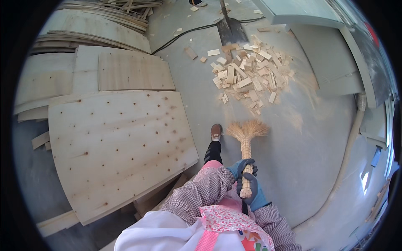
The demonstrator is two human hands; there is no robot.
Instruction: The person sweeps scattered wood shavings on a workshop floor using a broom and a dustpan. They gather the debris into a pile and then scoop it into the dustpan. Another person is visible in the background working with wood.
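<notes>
A straw broom points away from me, its fanned bristles just short of a heap of wood offcuts on the floor. My left hand, in a blue and dark grey work glove, is wrapped round the middle of the bound handle. Lower down, close to the handle's end, my right hand grips it in a matching glove. Beyond the heap, a dark shovel has its blade on the floor beside the scraps; its upper shaft runs out of view.
Stacked plywood sheets fill the left side, with more boards and thin strips behind. A black cable crosses the floor. Grey machine panels and a pale hose line the right. Sawdust and loose chips lie around the heap.
</notes>
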